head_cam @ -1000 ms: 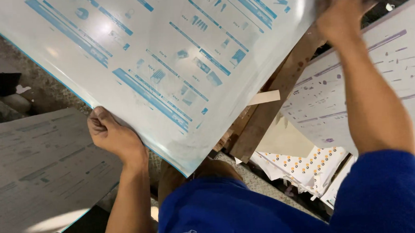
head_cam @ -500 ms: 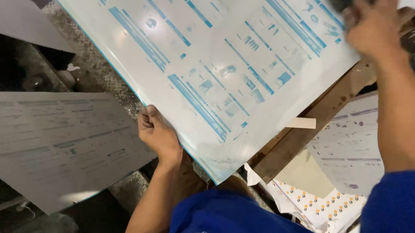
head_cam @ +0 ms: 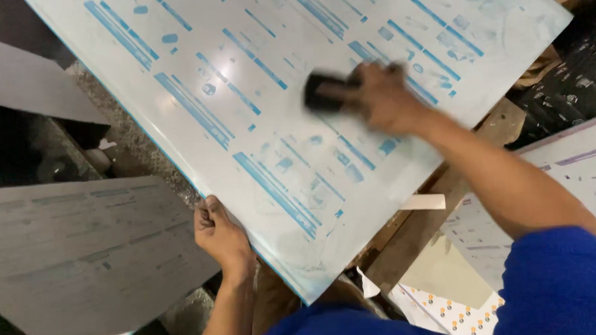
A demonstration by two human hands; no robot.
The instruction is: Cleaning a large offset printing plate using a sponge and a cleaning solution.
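Observation:
A large pale sheet with blue printed bars and marks lies tilted across a wooden frame in front of me. My left hand grips its near left edge. My right hand is out over the middle of the sheet, blurred, and presses a dark block-shaped pad against the surface. Smeared blue streaks show around the pad.
A grey printed sheet lies lower left, another grey sheet upper left. White printed sheets sit at right, with a card of small orange dots below. A wooden beam runs under the big sheet. Black plastic is far right.
My right hand with the dark pad has moved from the sheet's upper right corner down and left to its middle. The left hand keeps its grip on the edge.

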